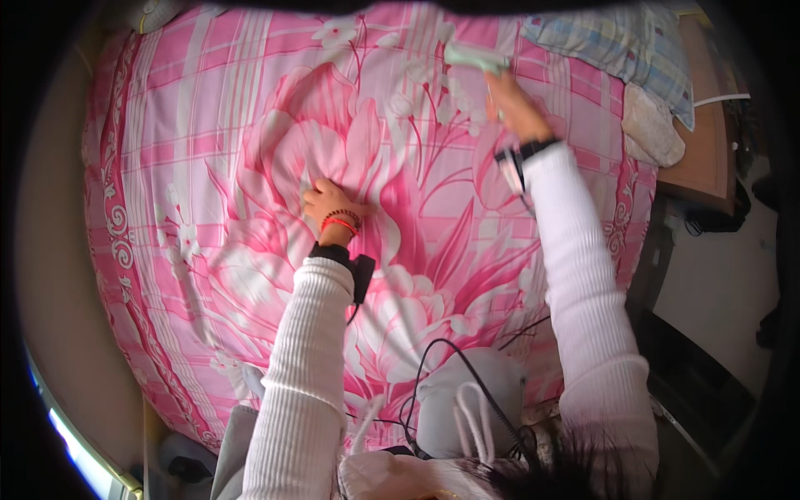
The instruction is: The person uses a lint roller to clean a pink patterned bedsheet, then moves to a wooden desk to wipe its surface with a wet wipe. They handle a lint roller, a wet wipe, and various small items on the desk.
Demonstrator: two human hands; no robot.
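A pink bed sheet [325, 150] with large flower and plaid patterns spreads before me over a bed. My left hand [332, 206], with a beaded bracelet and a red band at the wrist, presses on the sheet near its middle and holds nothing, fingers apart. Farther up and to the right, my right hand [512, 103] is closed around the handle of a pale green handheld tool [476, 57], perhaps a bed brush. Its head lies at or just over the sheet; contact cannot be told. A black device is strapped at each wrist.
A plaid pillow [619, 47] and a cream cushion-like thing [653, 125] lie at the upper right, beside a wooden cabinet [700, 162]. A black cable [447, 340] loops near my body, over a grey-clad knee [472, 387]. A wall runs along the left side.
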